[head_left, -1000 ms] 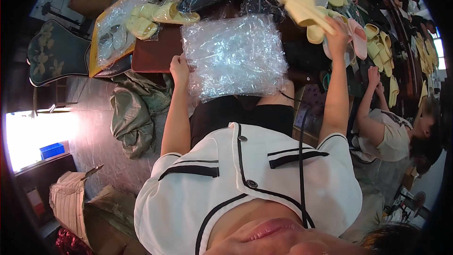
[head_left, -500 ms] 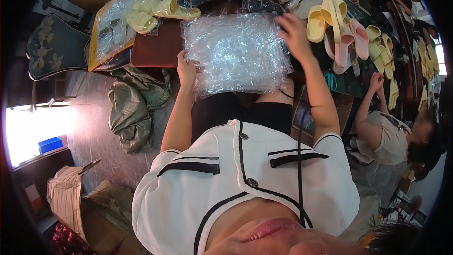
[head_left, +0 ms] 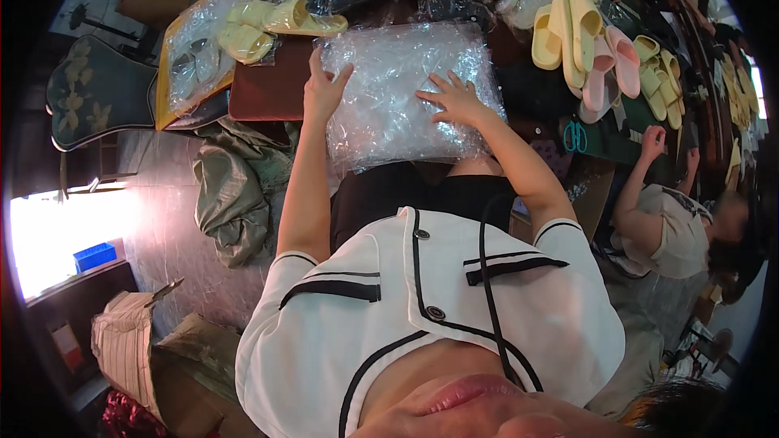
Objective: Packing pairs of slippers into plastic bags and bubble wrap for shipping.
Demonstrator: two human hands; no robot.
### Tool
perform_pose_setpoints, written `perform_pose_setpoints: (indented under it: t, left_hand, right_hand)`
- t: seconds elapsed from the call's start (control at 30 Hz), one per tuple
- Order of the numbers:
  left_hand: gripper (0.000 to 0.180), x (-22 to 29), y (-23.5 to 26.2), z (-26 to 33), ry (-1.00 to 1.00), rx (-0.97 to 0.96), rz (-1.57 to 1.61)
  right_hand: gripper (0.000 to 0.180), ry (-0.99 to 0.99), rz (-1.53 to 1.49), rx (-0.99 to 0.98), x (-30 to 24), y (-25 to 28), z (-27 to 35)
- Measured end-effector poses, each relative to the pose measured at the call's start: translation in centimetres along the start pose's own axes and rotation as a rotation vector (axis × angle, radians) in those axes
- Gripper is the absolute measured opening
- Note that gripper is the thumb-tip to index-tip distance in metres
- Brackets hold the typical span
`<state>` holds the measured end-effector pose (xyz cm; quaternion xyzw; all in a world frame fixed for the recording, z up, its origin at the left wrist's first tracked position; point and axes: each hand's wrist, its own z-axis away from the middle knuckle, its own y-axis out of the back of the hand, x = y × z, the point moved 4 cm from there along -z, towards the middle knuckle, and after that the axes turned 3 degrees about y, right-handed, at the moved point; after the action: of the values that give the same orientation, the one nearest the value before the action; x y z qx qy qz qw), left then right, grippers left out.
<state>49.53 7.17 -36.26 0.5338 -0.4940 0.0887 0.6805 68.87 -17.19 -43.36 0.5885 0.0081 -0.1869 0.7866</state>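
Observation:
A stack of clear plastic bags [head_left: 398,118] lies in front of me, its near edge above my lap. My left hand [head_left: 325,88] is at the stack's left edge, thumb and fingers apart. On top of the plastic rests my right hand [head_left: 456,100], right of the middle, with its fingers spread. Neither hand grips anything that I can see. Yellow slippers in clear wrapping [head_left: 284,18] lie beyond the stack to the left. To the right of it are unwrapped yellow slippers [head_left: 578,32] and pink slippers [head_left: 610,69].
A brown-red board [head_left: 264,93] is left of the stack, beside a yellow-edged tray [head_left: 166,85] of wrapped slippers. Teal scissors [head_left: 574,136] lie at the right. Another person [head_left: 669,219] sits further right. A green sack [head_left: 230,203] and a cardboard box [head_left: 126,341] are on the left.
My right hand has moved left from beyond the stack's right edge onto its top, fingers spreading. My left hand has shifted up along the left edge and opened.

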Motion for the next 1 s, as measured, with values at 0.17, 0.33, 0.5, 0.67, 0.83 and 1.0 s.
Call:
perform_pose_setpoints:
  t: [0.17,0.33,0.5,0.67,0.83,1.0]
  left_hand:
    - [0.047,-1.7,-4.6,-3.3,-0.064,-0.083,0.081]
    - [0.02,-6.7,-4.5,-6.9,0.047,0.118,0.185]
    - [0.019,-6.0,-2.7,-7.8,-0.074,0.235,-0.111]
    - [0.043,4.6,-0.9,-3.1,-0.507,0.349,-0.407]
    - [0.057,4.9,-3.0,9.2,-0.762,-0.328,-0.66]
    - [0.067,-4.1,-1.3,10.7,-0.636,-0.434,-0.732]
  right_hand:
    - [0.077,-0.001,-0.004,0.02,-0.4,-0.3,-0.1]
    - [0.072,0.064,-0.067,0.179,1.1,-2.4,-0.1]
    - [0.069,0.083,-0.131,0.327,1.3,-2.8,-0.1]
    - [0.07,0.01,-0.14,0.271,2.2,-3.4,0.0]
    - [0.071,0.044,-0.193,0.289,1.5,-2.9,-0.1]
    - [0.071,0.037,-0.211,0.271,1.3,-2.7,0.5]
